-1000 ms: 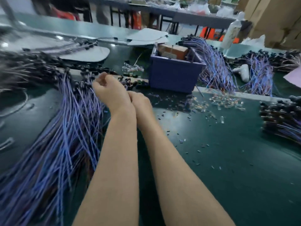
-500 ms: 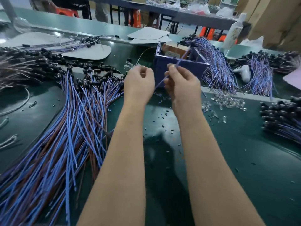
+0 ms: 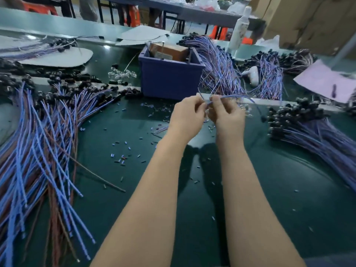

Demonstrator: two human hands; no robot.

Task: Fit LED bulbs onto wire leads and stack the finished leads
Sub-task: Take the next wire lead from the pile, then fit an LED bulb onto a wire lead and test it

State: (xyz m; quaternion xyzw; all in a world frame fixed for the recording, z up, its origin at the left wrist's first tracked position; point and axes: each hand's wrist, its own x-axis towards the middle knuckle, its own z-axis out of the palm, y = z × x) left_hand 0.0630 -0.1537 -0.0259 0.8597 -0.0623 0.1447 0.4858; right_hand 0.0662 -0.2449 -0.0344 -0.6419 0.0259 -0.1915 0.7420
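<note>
Left hand (image 3: pixel 187 115), right hand (image 3: pixel 227 114), pinching one lead (image 3: pixel 236 95)

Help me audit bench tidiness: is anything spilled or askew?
Yes. Small loose bits lie scattered over the green mat, and one brown wire sticks out slantwise from the left pile of leads.

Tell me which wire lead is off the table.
The blue lead pinched by right hand beside left hand, arching rightward; the others lie in piles.
</note>
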